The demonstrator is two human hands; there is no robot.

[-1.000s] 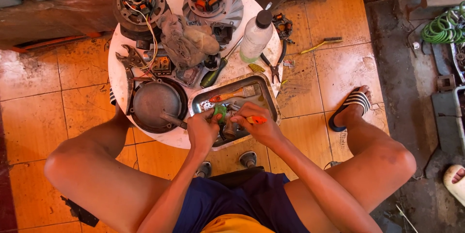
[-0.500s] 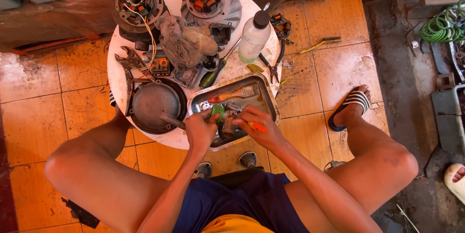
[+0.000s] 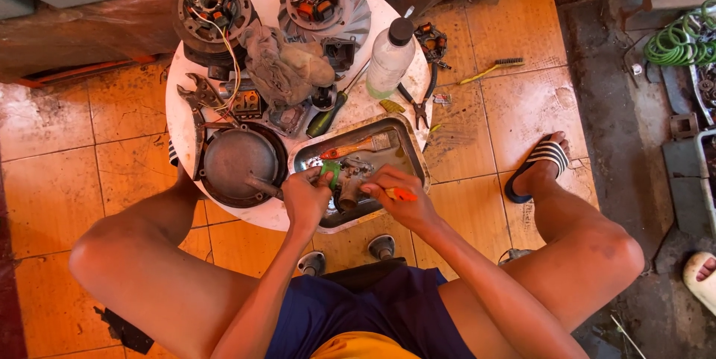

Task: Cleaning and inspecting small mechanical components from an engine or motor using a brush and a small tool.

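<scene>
I sit over a low round white table (image 3: 261, 1) with a rectangular metal tray (image 3: 412, 152) at its near edge. My left hand (image 3: 307, 196) grips a small grimy metal part (image 3: 347, 193) with a green piece (image 3: 331, 172) over the tray. My right hand (image 3: 394, 196) holds a thin orange-handled tool (image 3: 403, 195) against that part. An orange-handled brush (image 3: 350, 149) lies inside the tray behind my hands.
On the table: a round dark metal cover (image 3: 240, 164), two wound stator assemblies (image 3: 210, 2) (image 3: 322, 2), a rag (image 3: 285, 65), a plastic bottle (image 3: 389, 59), pliers (image 3: 419, 102), a screwdriver (image 3: 328, 114). A yellow brush (image 3: 492, 70) lies on the tiled floor; green hose (image 3: 680, 40) far right.
My hands stay over the tray with only small shifts as the orange tool works at the part.
</scene>
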